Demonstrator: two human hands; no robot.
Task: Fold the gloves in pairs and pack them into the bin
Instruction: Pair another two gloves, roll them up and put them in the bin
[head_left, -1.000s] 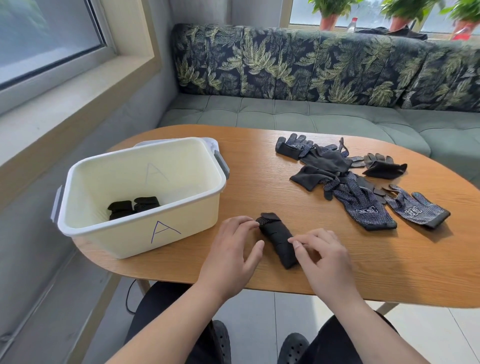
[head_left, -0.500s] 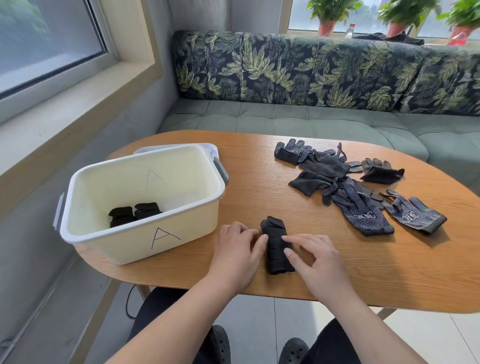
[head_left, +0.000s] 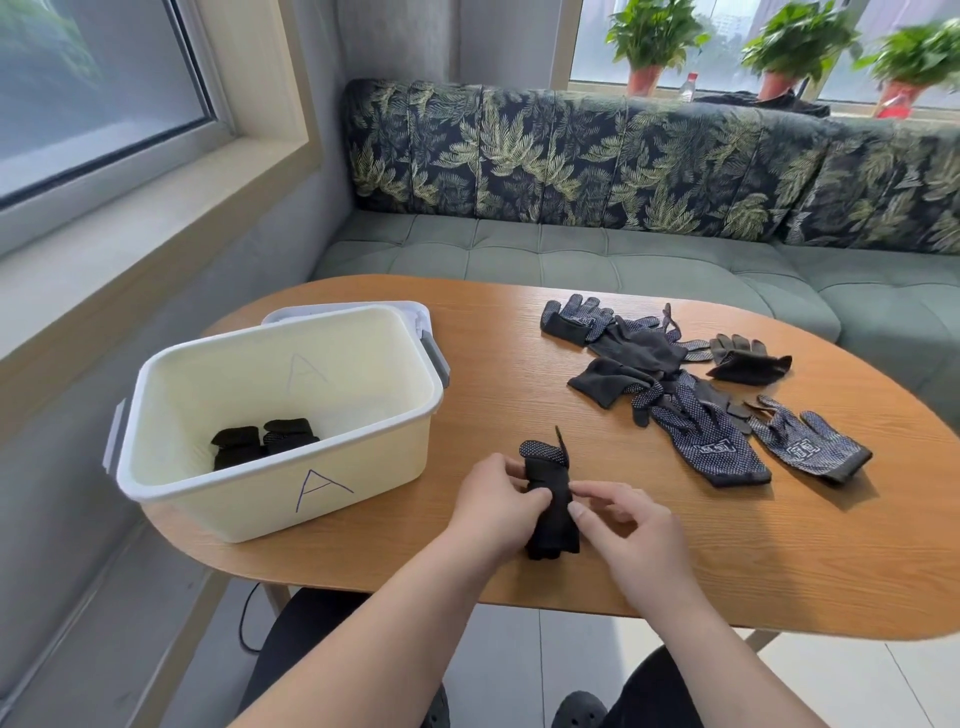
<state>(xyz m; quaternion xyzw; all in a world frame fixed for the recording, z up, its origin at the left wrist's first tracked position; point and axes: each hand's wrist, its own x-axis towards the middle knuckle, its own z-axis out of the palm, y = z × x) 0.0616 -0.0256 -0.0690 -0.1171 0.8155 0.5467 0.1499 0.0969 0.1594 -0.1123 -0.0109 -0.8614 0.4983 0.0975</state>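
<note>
A folded black glove pair with a dotted tip lies lengthwise on the wooden table near its front edge. My left hand grips its left side, and my right hand pinches its right side with thumb and forefinger. To the left stands a cream bin marked "A", holding two folded black glove bundles. A heap of loose gloves lies at the table's back right, with two dotted blue-grey gloves spread flat closest to me.
The bin sits on its white lid at the table's left edge. A green sofa with a leaf-patterned back wraps behind the table. Potted plants stand on the rear windowsill. My knees are under the front edge.
The glove pair has turned from slanting to pointing straight away from me. Both hands have closed in on its sides, and the dotted tip now stands up.
</note>
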